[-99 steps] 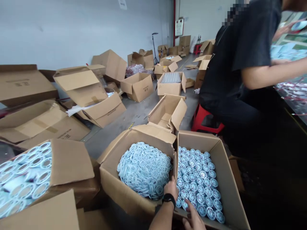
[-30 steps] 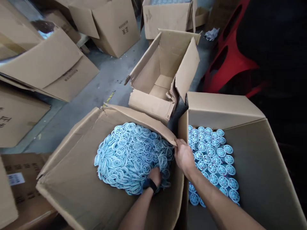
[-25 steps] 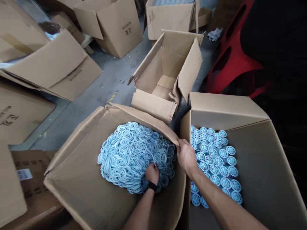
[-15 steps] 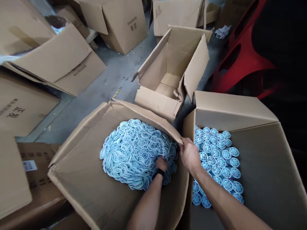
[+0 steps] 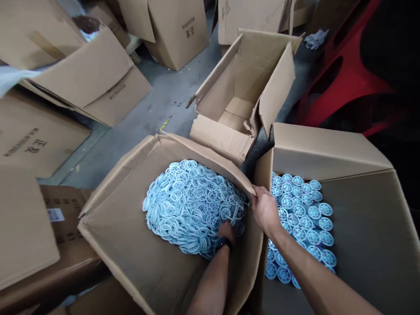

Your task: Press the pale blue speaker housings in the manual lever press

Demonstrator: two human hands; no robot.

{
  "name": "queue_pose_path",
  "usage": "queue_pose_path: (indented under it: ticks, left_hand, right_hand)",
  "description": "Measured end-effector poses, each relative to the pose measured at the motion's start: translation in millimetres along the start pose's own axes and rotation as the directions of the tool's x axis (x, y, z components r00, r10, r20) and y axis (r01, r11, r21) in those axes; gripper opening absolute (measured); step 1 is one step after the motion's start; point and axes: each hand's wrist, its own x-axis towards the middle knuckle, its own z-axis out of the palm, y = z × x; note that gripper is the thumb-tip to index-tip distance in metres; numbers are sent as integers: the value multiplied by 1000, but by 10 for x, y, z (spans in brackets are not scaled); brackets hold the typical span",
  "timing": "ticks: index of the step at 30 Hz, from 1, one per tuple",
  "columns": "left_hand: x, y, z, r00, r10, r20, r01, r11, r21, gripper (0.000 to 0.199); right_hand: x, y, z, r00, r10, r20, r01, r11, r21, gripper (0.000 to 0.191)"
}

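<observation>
A large open cardboard box [image 5: 114, 236] holds a heap of light blue plastic rings [image 5: 183, 203]. Inside it, my left hand [image 5: 227, 232], with a dark band at the wrist, is at the right side of the heap; its fingers are mostly hidden, and pale thin pieces stick up beside them. My right hand [image 5: 265, 209] grips the box's right rim, fingers wrapped round the edge. Just right of that rim, a second box [image 5: 364, 227] contains rows of blue round wheel-like pieces [image 5: 305, 223].
Beyond the ring box stands an open carton [image 5: 223, 135] with torn flaps. More cartons [image 5: 177, 35] are at the back and left. A red plastic chair [image 5: 357, 83] stands at the upper right, near crumpled paper [image 5: 316, 39] on the floor.
The view has shifted, so the boxes appear slightly further right. My left hand has moved a little within the heap, and thin pale pieces now show by its fingers. My right hand keeps its grip.
</observation>
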Motion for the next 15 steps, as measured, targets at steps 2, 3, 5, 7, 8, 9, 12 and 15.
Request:
queue_pose_path:
  ticks: [2, 3, 5, 7, 8, 9, 12, 15]
  left_hand:
    - [-192, -152, -107, 999, -12, -48, 10, 999, -41, 31]
    - [-306, -225, -166, 996, -20, -81, 14, 998, -67, 30]
    - [-561, -354, -282, 988, -38, -150, 20, 993, -119, 28]
    - [-830, -453, -382, 976, -57, -209, 18, 983, -184, 26]
    - [-963, -495, -422, 971, -69, -229, 17, 975, -220, 25]
    - [-1090, -534, -455, 967, -84, -242, 19, 965, -261, 25]
    - [-1421, -656, -533, 958, -140, -251, 30, 917, -397, 27]
    - [-1667, -804, -629, 948, -160, -275, -7, 853, -522, 28]
  right_hand:
    - [-5, -15, 0, 1000, 13, 4, -13, 1000, 6, 36]
    - [-10, -20, 1, 1000, 19, 8, -19, 1000, 11, 35]
    - [-26, -23, 5, 1000, 23, 19, -24, 999, 23, 33]
    - [-49, -13, 10, 999, 22, 31, -24, 999, 40, 29]
    - [-60, -5, 12, 999, 20, 38, -22, 999, 49, 27]
    - [-68, 4, 12, 999, 14, 45, -17, 998, 60, 26]
    - [-87, -1, -17, 997, -27, 75, 20, 995, 99, 27]
    - [-177, -88, -149, 995, -75, 64, 66, 989, 134, 34]
